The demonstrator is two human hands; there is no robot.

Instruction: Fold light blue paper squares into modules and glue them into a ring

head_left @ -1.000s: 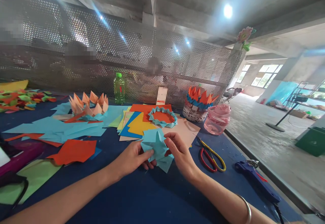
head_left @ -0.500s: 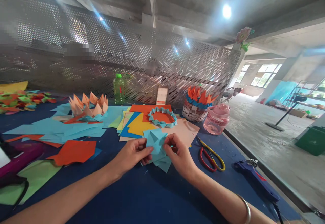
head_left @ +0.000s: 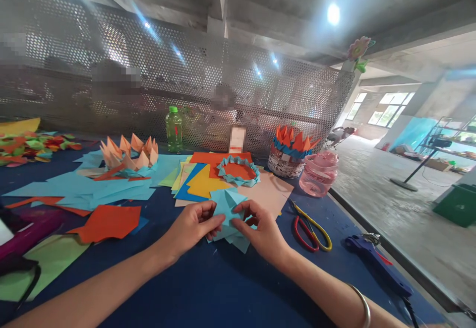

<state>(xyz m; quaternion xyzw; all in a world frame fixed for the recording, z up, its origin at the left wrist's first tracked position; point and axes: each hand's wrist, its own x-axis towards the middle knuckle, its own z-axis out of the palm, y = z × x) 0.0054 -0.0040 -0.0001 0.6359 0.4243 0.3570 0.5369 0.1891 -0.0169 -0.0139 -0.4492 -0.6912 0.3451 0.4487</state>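
Observation:
Both my hands pinch a folded light-blue paper piece just above the dark blue table. My left hand grips its left side with thumb and fingers closed. My right hand holds the right side, fingers curled over the folds. Several pointed flaps of the paper stick out below and above the fingers. A metal bangle sits on my right wrist.
Red-and-yellow scissors and a blue tool lie to the right. Behind the hands are coloured paper sheets, a blue-and-orange paper ring, orange paper crowns, a green bottle, a basket and a pink jar. A perforated metal screen backs the table.
The blue paper has been turned and pressed lower between my hands. My right fingers have shifted leftward over its folds, and both hands sit closer together.

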